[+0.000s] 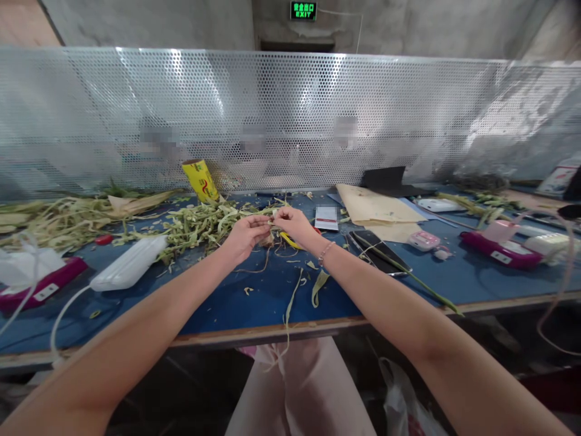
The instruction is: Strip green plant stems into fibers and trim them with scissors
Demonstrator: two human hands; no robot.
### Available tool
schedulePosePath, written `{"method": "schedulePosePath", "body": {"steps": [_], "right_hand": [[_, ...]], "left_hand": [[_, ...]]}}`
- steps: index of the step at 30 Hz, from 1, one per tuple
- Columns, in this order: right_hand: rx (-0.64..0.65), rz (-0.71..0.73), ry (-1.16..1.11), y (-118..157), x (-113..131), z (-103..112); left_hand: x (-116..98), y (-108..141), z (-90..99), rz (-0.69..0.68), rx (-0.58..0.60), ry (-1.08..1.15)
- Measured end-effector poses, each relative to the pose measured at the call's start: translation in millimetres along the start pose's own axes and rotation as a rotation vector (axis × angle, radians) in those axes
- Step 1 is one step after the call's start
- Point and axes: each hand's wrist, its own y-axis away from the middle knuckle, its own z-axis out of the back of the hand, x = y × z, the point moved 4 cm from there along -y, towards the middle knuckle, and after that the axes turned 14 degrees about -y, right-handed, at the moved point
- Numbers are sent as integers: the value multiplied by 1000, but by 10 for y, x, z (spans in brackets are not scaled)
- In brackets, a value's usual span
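Observation:
Over the middle of the blue table, my left hand (pixel 247 236) and my right hand (pixel 290 222) meet with their fingertips together. Both are closed in a pinch around a small pale piece (pixel 273 219), possibly a plant strip, too small to make out. Just left of them lies a heap of dry greenish leaves and stalks (pixel 200 224). Partly hidden beside my right hand is a yellow-handled tool (pixel 290 241). A long dry leaf strip (pixel 290 303) hangs over the table's front edge below my hands.
A yellow can (pixel 200 180) leans by a perforated metal screen (pixel 295 121). A white power bank-like block (pixel 129 263) lies left, a dark phone (pixel 380 251) and brown paper (pixel 376 206) right. Purple-based devices (pixel 502 248) stand at both sides, with cables at the edges.

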Motion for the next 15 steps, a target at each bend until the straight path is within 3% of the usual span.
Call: {"method": "schedulePosePath", "body": {"steps": [15], "right_hand": [[16, -25, -186, 12, -9, -6]], "left_hand": [[-4, 9, 2, -27, -15, 27]]}}
